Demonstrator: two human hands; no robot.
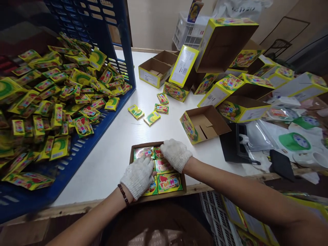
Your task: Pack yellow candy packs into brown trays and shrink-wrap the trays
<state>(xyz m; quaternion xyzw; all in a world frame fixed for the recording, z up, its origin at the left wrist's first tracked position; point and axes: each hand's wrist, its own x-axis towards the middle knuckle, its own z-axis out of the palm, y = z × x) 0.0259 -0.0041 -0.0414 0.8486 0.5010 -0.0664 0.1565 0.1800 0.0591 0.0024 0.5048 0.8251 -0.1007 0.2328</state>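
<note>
In front of me a shallow cardboard box (pixel 184 186) holds rows of small green and yellow TWINS packets (pixel 169 182) with watermelon pictures. My left hand (pixel 138 176), in a white knitted glove, lies over the box's left side with its fingers stretched out across the packets. My right hand (pixel 176 154), gloved likewise, is curled over the far right corner. Its fingertips are down beside a packet (pixel 157 153), and what they grip, if anything, is hidden. Several loose packets (pixel 152 118) lie on the white table beyond the box.
A blue plastic crate (pixel 102 128) heaped with packets stands at the left. One empty carton (pixel 206 123) sits to the right, with more display boxes (pixel 183 66) piled behind it. Tape, a black tray and plastic bags crowd the right side. A white crate (pixel 191 32) stands at the back.
</note>
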